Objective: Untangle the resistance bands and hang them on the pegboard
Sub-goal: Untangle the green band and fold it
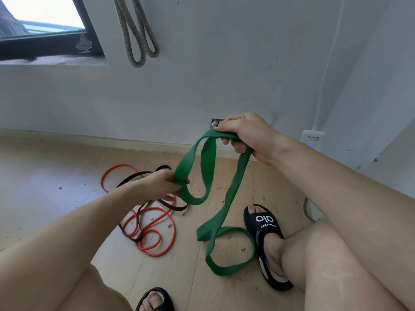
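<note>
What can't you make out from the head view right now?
- Pegboard: not in view at all.
- Grey rope on the wall: its top is cut off by the upper edge, so its hanger is unseen.
- Red band and black band: the left hand and forearm cover part of their tangle.
- Green band: the stretch inside the right hand is hidden.

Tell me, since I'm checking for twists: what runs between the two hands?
Head view: only the wide green rubber band, sagging between left hand and right hand.
</note>
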The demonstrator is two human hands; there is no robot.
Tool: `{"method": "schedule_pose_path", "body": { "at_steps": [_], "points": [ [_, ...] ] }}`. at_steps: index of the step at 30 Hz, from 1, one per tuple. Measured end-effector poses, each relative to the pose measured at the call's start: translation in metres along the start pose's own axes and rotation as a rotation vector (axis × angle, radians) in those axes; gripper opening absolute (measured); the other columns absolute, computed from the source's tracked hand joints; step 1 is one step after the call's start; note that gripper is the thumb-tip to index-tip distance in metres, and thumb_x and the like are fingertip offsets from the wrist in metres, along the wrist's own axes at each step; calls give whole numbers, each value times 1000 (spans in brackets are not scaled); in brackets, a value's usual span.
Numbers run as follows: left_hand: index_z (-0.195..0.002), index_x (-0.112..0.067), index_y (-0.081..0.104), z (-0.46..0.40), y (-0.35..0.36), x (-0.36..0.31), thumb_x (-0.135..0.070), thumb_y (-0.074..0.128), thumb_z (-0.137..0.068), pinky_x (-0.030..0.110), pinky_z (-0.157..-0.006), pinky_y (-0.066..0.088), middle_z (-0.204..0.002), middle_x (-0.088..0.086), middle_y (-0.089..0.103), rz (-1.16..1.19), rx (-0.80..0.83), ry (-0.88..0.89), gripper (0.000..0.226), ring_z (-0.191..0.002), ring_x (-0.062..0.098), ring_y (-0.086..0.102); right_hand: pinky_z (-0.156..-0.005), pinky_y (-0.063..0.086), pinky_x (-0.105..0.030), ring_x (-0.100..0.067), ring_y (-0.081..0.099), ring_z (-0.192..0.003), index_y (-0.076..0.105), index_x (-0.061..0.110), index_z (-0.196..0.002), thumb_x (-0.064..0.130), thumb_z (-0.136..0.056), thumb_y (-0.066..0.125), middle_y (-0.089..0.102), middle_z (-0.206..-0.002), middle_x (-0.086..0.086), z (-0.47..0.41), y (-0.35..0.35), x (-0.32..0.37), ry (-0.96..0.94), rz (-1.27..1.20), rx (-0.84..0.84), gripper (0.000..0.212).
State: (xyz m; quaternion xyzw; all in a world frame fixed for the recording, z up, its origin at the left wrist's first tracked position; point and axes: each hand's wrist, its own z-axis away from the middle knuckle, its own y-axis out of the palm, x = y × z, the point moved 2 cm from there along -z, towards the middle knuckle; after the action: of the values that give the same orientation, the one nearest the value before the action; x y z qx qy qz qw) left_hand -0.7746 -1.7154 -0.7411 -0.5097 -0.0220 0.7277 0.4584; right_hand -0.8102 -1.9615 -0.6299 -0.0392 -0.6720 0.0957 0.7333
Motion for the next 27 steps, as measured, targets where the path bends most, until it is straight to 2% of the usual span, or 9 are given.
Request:
{"method": "schedule_pose_path", "body": {
  "at_steps": [5, 8, 11, 13, 15, 17, 19, 23, 27],
  "points": [
    [-104, -4, 74, 15, -18, 4, 9, 47, -99, 44, -102, 56, -117, 15, 73, 572, 29, -10, 30, -114, 29, 71, -43, 28, -23, -13, 34, -42, 73, 9, -81, 19, -92, 68, 59, -56, -1, -6, -18, -16, 134, 49, -122, 16],
    [-94, -3, 63, 20, -25, 3, 9, 37, -96, 44, -102, 54, -86, 12, 70, 787, -13, 38, 29, -93, 27, 72, -43, 27, -24, -13, 32, -41, 71, 9, -81, 19, -91, 68, 57, -59, -3, -7, -27, -24, 201, 36, -127, 14],
    [-105, -3, 55, 23, -35, 9, -5, 39, -80, 42, -91, 53, -75, 6, 47, 892, -5, 36, 30, -72, 21, 52, -42, 26, -23, -12, 30, -41, 68, 9, -85, 19, -93, 65, 54, -59, -2, -6, -29, -25, 210, 8, -91, 13],
    [-116, -3, 51, 24, -38, 12, -17, 49, -73, 34, -76, 50, -76, 5, 45, 810, 0, 13, 45, -68, 17, 44, -42, 25, -23, -12, 29, -41, 65, 10, -83, 20, -94, 64, 52, -59, -1, -6, -28, -23, 200, -7, -63, 14],
    [-124, -8, 51, 24, -35, 12, -21, 57, -84, 30, -69, 50, -85, 6, 50, 579, -47, -18, 43, -71, 16, 48, -42, 25, -23, -12, 28, -41, 65, 11, -79, 19, -94, 62, 51, -58, 0, -5, -23, -20, 189, -2, -18, 18],
    [-129, -20, 49, 25, -32, 7, -20, 64, -94, 27, -74, 51, -104, 4, 57, 118, -75, -64, 39, -85, 16, 58, -42, 23, -23, -12, 28, -41, 67, 13, -76, 18, -94, 63, 51, -57, -1, -3, -15, -17, 185, 6, 33, 19],
    [-140, -31, 36, 26, -27, 3, -24, 72, -92, 25, -84, 48, -124, -1, 56, -238, 6, -72, 61, -107, 16, 59, -44, 22, -25, -13, 29, -43, 69, 13, -75, 18, -94, 64, 51, -58, -2, -1, -4, -14, 173, 36, 105, 20],
    [-154, -42, 22, 27, -25, -15, -35, 85, -80, 34, -111, 37, -148, -6, 43, -202, -14, 115, 97, -137, 15, 42, -47, 24, -27, -14, 33, -45, 70, 17, -59, 15, -93, 65, 55, -61, -4, 0, 19, -10, 106, 145, 225, 35],
    [-145, -42, 44, 37, -13, -50, -51, 81, -77, 46, -119, 37, -143, -19, 56, -167, -47, 431, 78, -138, 6, 48, -48, 29, -27, -15, 39, -47, 67, 9, -73, 28, -92, 72, 58, -62, -2, -2, 35, -10, 71, 252, 281, 28]
  ]
}}
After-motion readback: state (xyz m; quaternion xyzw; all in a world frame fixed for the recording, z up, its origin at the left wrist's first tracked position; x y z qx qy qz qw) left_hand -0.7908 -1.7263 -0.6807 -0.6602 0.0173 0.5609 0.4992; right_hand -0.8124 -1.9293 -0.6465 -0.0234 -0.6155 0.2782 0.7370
